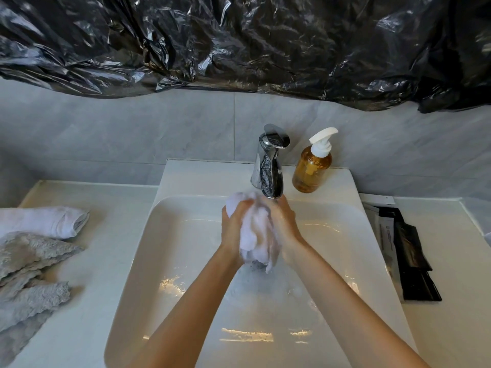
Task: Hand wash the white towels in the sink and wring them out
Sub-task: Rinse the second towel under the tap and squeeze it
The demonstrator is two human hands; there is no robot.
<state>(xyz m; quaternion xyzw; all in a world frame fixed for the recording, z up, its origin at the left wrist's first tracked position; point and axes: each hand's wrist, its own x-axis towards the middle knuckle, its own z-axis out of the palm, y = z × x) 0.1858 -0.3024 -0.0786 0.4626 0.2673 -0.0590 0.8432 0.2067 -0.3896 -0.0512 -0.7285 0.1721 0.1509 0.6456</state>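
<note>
Two bare forearms are seen entering from the near edge and converging over the sink (148, 261), a broad, shallow rectangular basin of glossy white ceramic with rounded corners, wetted and catching window reflections. At mid-basin a bunched white towel (256, 232) is held between the left hand (233, 227) and the right hand (284, 221). The fingers of the left hand are curled round the upper part of the cloth; those of the right hand are wrapped against its far side, though motion blur leaves their exact lay unclear. The towel is kept compressed into a soft, lumpy, sodden mass directly beneath the spout, a position judged to let water or lather run into the basin and not onto the worktop (87, 288). The step in hand is judged to be rubbing or squeezing; whether water is flowing cannot be told.

On the pale, smooth worktop to the left, apart from the basin, a rolled white towel (47, 221) is laid beside crumpled grey towels (29, 274) of coarse, looped pile; whether these are washed or waiting cannot be told. To the right, flat black sachets (409, 251) are stacked alongside the basin.

At the back rim a chrome tap (268, 166), mirror-polished and upright, is mounted centrally, and just beside it stands an amber soap bottle (313, 168) with a white pump, placed within easy reach. Behind, a grey tiled wall (106, 134) is partly covered by crinkled, glossy black plastic sheeting (239, 41).
</note>
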